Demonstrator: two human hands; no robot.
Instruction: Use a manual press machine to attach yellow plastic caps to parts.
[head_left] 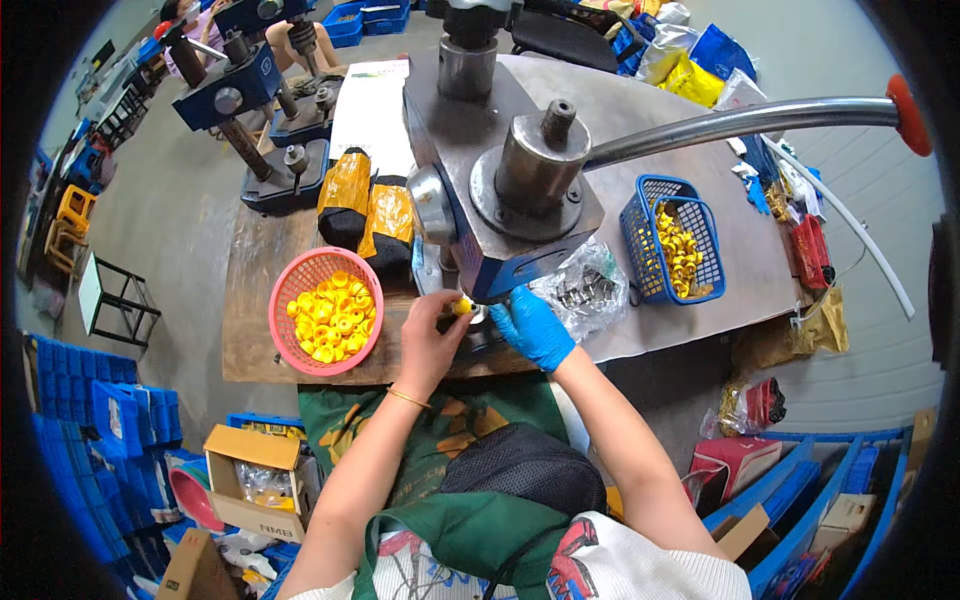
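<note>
At the front of a hand press, my left hand pinches a small yellow plastic part between thumb and fingertips. My right hand, in a blue glove, is close beside it under the press head. Its fingers are drawn together, and whatever is in them is hidden. A pink round basket, full of yellow ring-like plastic parts, stands left of my left hand. Against the right glove lies a clear plastic bag of small metal parts.
The press's long lever reaches out to the right, above a blue basket of yellow parts. Black bundles wrapped in yellow tape lie left of the press. Another press stands farther left, with a person beyond.
</note>
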